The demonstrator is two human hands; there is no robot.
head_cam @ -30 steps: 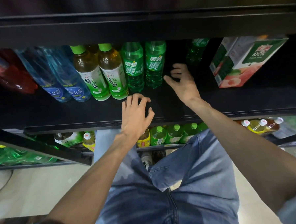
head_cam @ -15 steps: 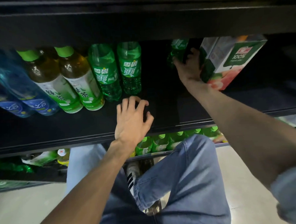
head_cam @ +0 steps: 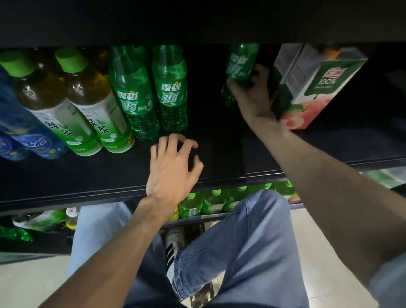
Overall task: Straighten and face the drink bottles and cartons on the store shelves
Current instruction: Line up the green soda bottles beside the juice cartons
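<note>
On the black shelf (head_cam: 80, 174), my right hand (head_cam: 253, 97) grips a green soda bottle (head_cam: 238, 64) standing deep at the back, just left of a peach juice carton (head_cam: 316, 84). My left hand (head_cam: 172, 167) rests on the shelf's front part with curled fingertips touching the board and holds nothing. Left of it stand two green soda bottles (head_cam: 154, 92), two green tea bottles (head_cam: 77, 106) with green caps, and blue water bottles (head_cam: 15, 130).
The shelf above (head_cam: 190, 15) hangs low over the bottle tops. A lower shelf holds a row of green-capped bottles (head_cam: 214, 200) and yellow ones (head_cam: 71, 219). My knees in jeans (head_cam: 238, 258) are close to the shelf front; pale floor lies either side.
My right hand has reached from the shelf board deep to the back and taken hold of the lone green soda bottle beside the carton. My left hand has stayed put.
</note>
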